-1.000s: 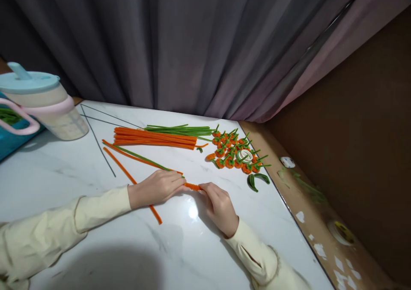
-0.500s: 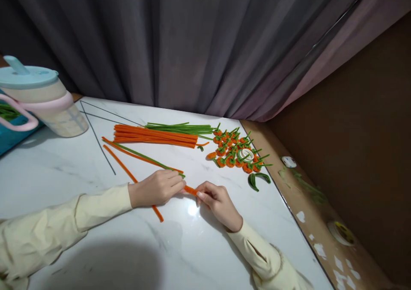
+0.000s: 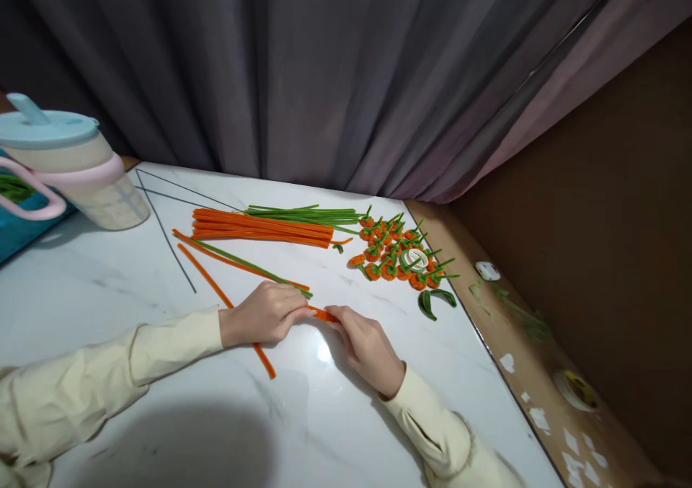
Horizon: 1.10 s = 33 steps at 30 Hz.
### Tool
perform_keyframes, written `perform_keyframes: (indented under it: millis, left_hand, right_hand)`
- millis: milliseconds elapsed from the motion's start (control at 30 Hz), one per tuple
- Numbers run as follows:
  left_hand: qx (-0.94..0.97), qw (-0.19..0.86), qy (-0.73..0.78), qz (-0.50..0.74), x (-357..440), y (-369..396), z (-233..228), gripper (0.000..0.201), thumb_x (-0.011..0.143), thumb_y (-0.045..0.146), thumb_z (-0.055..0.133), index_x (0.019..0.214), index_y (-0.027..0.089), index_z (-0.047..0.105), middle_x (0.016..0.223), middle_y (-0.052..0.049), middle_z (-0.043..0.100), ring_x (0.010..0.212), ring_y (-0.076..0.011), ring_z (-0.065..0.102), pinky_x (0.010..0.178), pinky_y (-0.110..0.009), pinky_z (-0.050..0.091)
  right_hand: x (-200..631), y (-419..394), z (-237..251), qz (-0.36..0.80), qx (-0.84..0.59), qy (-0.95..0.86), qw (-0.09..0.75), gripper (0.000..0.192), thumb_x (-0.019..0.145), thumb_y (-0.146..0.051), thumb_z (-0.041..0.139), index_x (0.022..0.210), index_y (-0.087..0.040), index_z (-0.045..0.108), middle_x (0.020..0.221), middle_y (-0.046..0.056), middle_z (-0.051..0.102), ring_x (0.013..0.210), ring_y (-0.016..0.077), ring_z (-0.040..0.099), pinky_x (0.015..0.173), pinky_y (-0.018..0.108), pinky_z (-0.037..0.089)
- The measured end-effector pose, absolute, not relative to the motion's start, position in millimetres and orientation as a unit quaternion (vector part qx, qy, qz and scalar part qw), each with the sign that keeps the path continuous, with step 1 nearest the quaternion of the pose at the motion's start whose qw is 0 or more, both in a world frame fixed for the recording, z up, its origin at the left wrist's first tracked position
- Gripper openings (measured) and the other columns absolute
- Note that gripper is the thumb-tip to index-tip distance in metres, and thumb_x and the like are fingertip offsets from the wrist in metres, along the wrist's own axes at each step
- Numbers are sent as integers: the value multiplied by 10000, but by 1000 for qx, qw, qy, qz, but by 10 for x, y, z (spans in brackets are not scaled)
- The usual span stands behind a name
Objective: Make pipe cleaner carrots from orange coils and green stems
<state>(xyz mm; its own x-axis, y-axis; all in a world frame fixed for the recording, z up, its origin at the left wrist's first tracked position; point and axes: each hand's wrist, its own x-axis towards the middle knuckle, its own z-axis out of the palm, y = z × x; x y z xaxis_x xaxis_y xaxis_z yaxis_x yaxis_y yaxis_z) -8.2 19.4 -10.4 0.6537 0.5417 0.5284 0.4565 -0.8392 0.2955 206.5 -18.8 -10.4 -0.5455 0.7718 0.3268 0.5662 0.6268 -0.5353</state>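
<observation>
My left hand point(image 3: 266, 314) and my right hand point(image 3: 365, 344) meet over the white marble table point(image 3: 108, 308), both pinching a short orange pipe cleaner piece point(image 3: 324, 315) between their fingertips. A long orange pipe cleaner point(image 3: 216, 292) runs under my left hand, its end poking out below the wrist. An orange and a green stem point(image 3: 243, 264) lie crossed just beyond my left hand. Farther back rests a bundle of orange pipe cleaners point(image 3: 262, 229) with green ones point(image 3: 303, 216) behind it.
A heap of small orange-and-green pipe cleaner pieces point(image 3: 397, 256) with a white tape roll point(image 3: 414, 259) sits at the right, two green curls point(image 3: 435, 300) nearby. A lidded jug point(image 3: 70, 163) stands far left. Thin wires point(image 3: 162, 236) cross the table. Dark curtain behind.
My right hand's fingers have shifted slightly left along the short orange piece, closing toward my left hand. The left hand has hardly moved.
</observation>
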Motion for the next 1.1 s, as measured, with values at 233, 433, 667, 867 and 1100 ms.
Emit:
perform_keyframes:
  millis: [233,433,667,867,1100]
  left_hand:
    - [900,105,293,305,-63,173,-106,377,938,219,380,600,158,536,518,1,529,469,-121,493,480,-244,338]
    - [929,76,291,214,-58,176,-27,306,972,309,330,957,161,597,849,-43,676,718,-160,629,619,-248,435]
    - [951,11,281,129,41,63,-13,321,971,384,314,958,149,532,759,-14,625,590,-158,596,485,-255,357]
    - [936,-107,286,175,112,3,-77,299,973,346,328,836,155,512,636,1,561,515,-148,546,452,-249,297]
    - [930,-147,270,203,99,1,-115,282,973,282,339,755,175,483,590,19,524,455,-129,501,426,-270,256]
  right_hand:
    - [2049,-182,-136,80,-383,-884,256,269,844,-26,324,994,-154,508,781,67,632,674,167,594,606,248,461]
    - [2045,-176,-172,138,-408,-848,308,211,870,-76,356,954,-163,529,792,57,642,662,159,596,595,238,446]
    - [2000,-224,-155,164,-402,-847,306,179,875,-113,362,977,-173,497,821,70,648,690,181,601,613,258,441]
    - [1951,-230,-105,324,-446,-775,308,75,919,-175,310,943,-218,366,687,-10,579,590,158,550,569,238,396]
    - [1928,-215,-92,393,-437,-745,315,42,942,-264,320,932,-227,338,625,-45,507,555,146,503,567,237,369]
